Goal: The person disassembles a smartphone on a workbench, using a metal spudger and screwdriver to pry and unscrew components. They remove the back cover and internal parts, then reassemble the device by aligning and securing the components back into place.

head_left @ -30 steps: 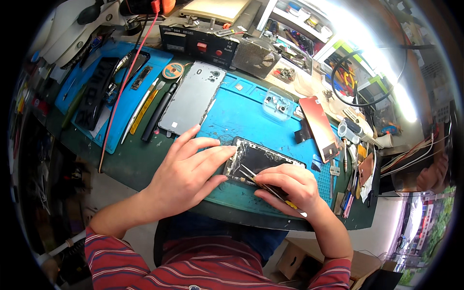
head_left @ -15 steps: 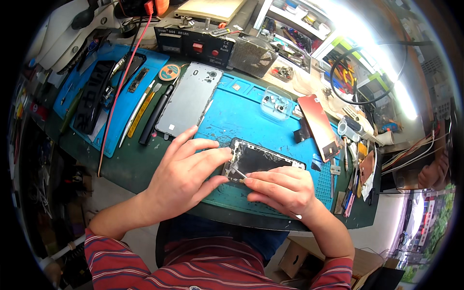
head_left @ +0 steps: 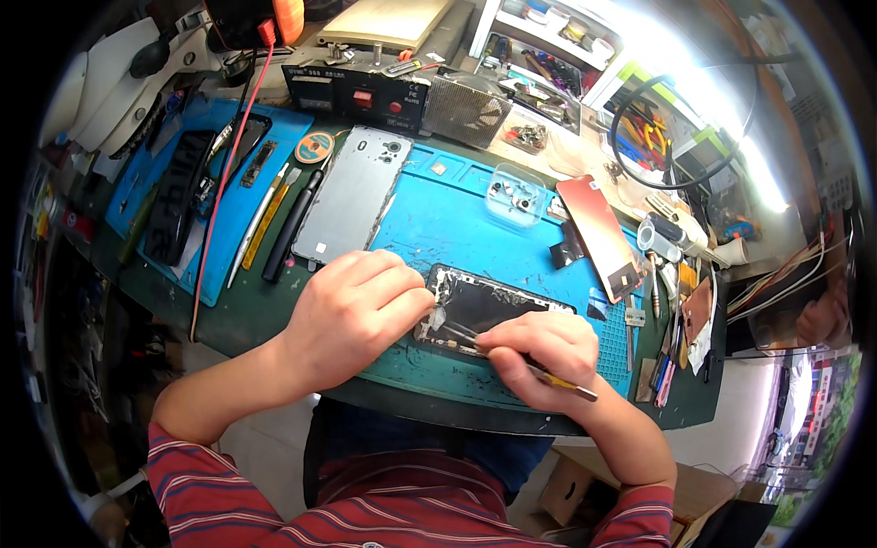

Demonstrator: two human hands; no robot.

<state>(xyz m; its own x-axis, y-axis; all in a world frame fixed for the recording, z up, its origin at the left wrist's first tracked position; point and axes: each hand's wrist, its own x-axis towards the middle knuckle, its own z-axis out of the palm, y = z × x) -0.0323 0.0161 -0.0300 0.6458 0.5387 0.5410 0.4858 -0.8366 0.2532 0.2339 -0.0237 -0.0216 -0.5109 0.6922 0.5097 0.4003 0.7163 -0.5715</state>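
Note:
An opened black phone frame (head_left: 493, 306) with scraped, pale residue along its border lies on the blue silicone mat (head_left: 429, 215). My left hand (head_left: 361, 315) is curled at its left end, fingertips pinched at the edge; what they hold is hidden. Fingers of my right hand (head_left: 548, 356) are wrapped round metal tweezers (head_left: 575, 386), whose tips reach into the frame's left part, by a whitish scrap. A grey back panel (head_left: 350, 194) lies beyond my left hand.
A small clear box of parts (head_left: 514, 196), a copper-coloured panel (head_left: 596, 233), a second mat with phone parts (head_left: 228, 242) and a black power unit (head_left: 354, 98) surround the work. Tools crowd the right (head_left: 667, 347); a red cable (head_left: 233, 192) crosses the left.
My left fingers have curled down from an extended position onto the frame's left edge. The tweezers and my right hand have shifted slightly, with the right thumb now more raised.

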